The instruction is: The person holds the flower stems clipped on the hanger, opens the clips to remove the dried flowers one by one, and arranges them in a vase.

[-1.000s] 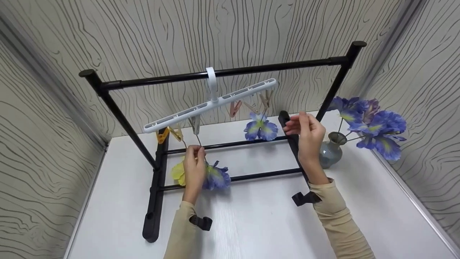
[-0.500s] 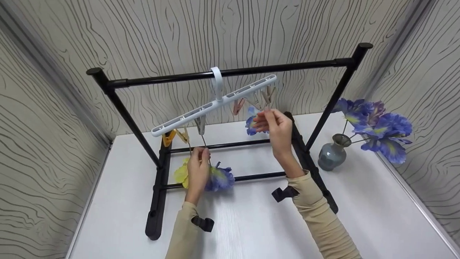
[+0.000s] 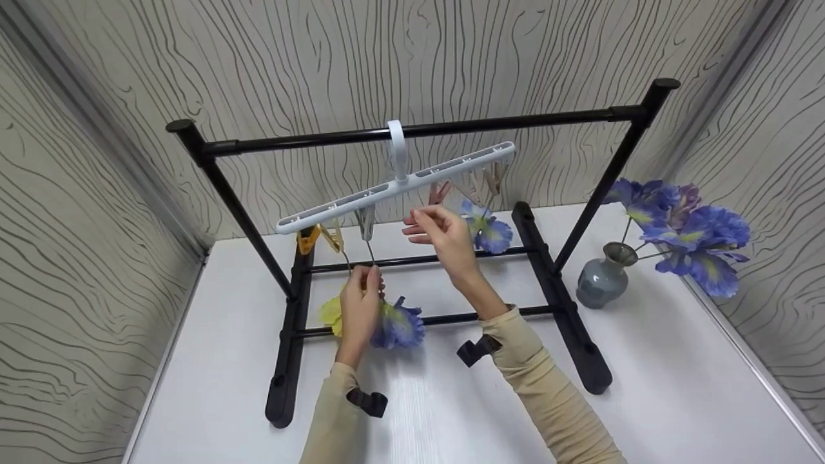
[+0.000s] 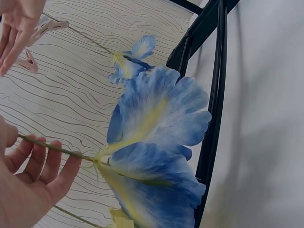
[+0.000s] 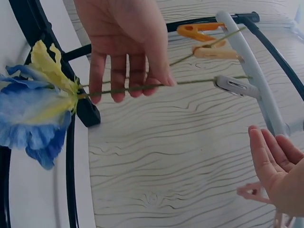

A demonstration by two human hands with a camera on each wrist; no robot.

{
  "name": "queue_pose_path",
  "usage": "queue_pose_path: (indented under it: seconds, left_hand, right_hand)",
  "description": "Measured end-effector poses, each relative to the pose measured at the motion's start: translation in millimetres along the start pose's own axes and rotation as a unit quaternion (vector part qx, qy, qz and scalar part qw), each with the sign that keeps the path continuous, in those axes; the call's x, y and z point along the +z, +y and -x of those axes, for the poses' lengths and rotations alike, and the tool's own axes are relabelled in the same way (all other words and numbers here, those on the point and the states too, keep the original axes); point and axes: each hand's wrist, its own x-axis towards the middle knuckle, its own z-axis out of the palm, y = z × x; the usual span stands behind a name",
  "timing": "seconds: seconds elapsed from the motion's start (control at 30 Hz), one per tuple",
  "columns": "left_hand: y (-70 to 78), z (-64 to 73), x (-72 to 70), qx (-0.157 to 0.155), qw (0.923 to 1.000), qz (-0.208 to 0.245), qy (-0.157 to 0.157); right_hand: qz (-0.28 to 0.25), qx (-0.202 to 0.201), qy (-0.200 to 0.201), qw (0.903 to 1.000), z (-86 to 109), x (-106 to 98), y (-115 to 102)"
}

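Note:
My left hand [image 3: 359,308] pinches the thin green stem [image 5: 142,87] of a blue artificial iris [image 3: 399,325], between a grey clothespin [image 5: 235,86] and the bloom. That clothespin, on the white hanger [image 3: 398,186], grips the upper stem. Beside it a yellow flower [image 3: 330,316] hangs from a pale yellow clothespin [image 3: 333,237], partly hidden by the left hand. My right hand [image 3: 449,243] is raised below the hanger's middle, holding nothing, its fingers loosely bent, close to a pink clothespin [image 3: 439,193]. Another blue iris [image 3: 491,233] hangs from the right end.
The hanger hooks over the top bar of a black rack [image 3: 515,122], tilted in the head view. An orange clothespin [image 3: 308,240] hangs at its left end. A grey-blue vase [image 3: 602,282] with several purple-blue flowers [image 3: 696,225] stands right of the rack on the white table [image 3: 670,386].
My right hand has swept left from near the vase, past the right-hand iris, to below the hanger's middle. My left hand keeps its pinch on the stem.

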Motion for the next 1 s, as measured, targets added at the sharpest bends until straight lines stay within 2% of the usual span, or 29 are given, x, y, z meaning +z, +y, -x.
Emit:
queue_pose_path:
  seconds: [0.17,0.63,0.83,1.0]
  left_hand:
    - [0.0,0.6,1.0,-0.008,1.0000,0.002,0.000]
    - [0.3,1.7,0.4,0.007,0.9999,0.010,0.003]
    - [0.5,2.9,-0.2,0.014,0.9998,0.012,-0.009]
    - [1.6,4.1,0.5,-0.004,0.9996,0.018,-0.024]
  right_hand:
    - [0.001,0.021,-0.013,0.9997,-1.8,12,7]
    - [-0.051,0.060,-0.031,0.9964,-15.8,31,14]
    - [-0.085,0.083,-0.044,0.9919,-23.2,36,17]
    - [-0.122,0.106,-0.068,0.9845,-27.6,40,19]
